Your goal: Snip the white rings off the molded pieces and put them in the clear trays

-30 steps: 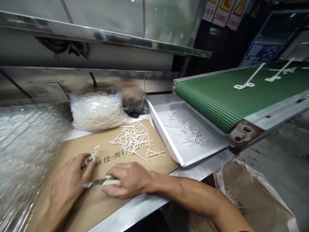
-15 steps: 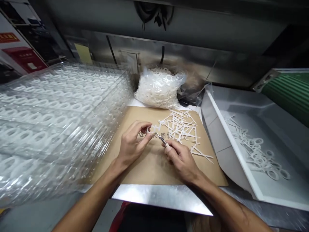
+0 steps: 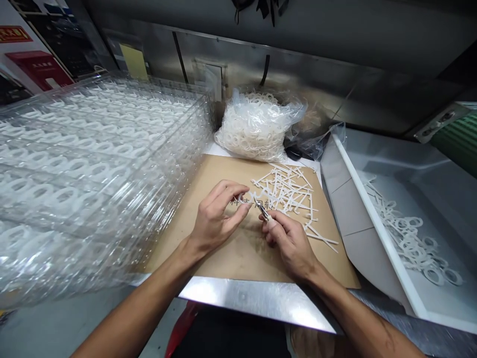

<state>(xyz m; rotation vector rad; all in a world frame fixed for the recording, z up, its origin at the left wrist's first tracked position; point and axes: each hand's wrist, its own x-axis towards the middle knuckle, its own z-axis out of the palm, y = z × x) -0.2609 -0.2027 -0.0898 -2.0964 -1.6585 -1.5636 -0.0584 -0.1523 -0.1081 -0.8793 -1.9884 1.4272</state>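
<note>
My left hand pinches a small white plastic piece between thumb and fingers, at the near edge of a heap of white plastic strips and loops. My right hand grips small metal cutters, whose tips sit right beside that piece. Both hands rest above a brown kraft paper sheet with dark printed characters, partly hidden by the fingers. The cutters' handles are mostly hidden inside my right hand.
Stacked transparent trays of white moulded loops rise to the left of the sheet. Behind it lies a plastic bag of white rings. A white tray holding white pieces stands to the right, below a green conveyor belt.
My view has swung left from the conveyor to the sheet and trays. Both hands have come together above the sheet, with the cutters now close to the piece in my left hand.
</note>
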